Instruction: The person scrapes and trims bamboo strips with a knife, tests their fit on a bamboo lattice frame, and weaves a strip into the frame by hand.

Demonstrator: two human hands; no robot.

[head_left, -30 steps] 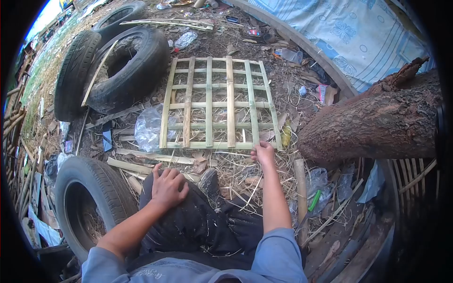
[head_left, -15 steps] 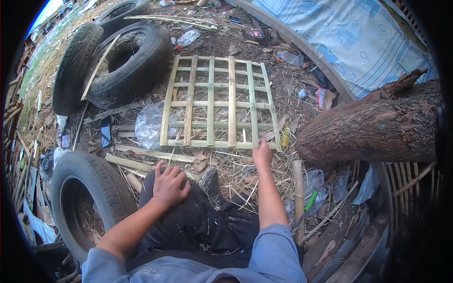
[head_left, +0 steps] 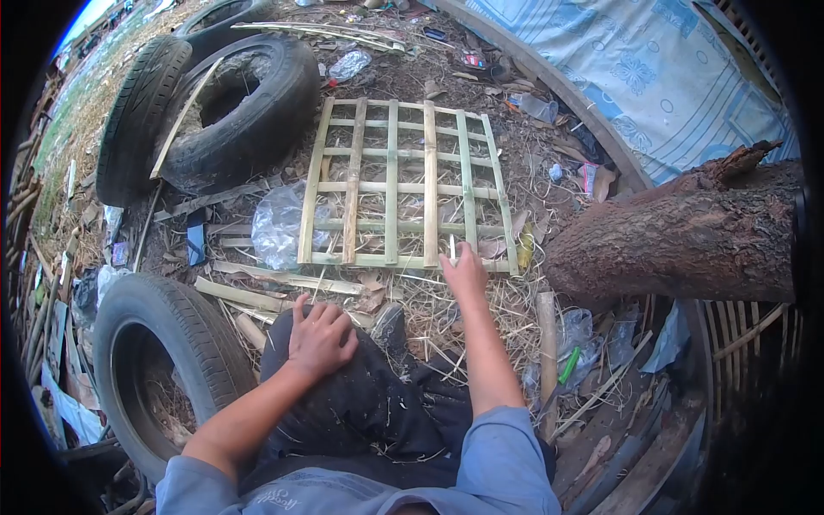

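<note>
Slatted lattice lies flat just ahead of my right hand's curled fingers, at its near edge; can't tell if they're pinching; left hand's fingers spread on my knee; imo light pressure beside a crossing avoids skewing slats

Your left arm rises from the lower left of the frame, bent at the elbow, its forearm slanting up and right. Your left grip rests palm down just left of centre, on your bent knee, fingers spread and loosely curved. Your right arm reaches up from the lower right, almost straight, to your right grip right of centre. Its thumb and index finger point upward; you cannot tell whether they meet.
</note>
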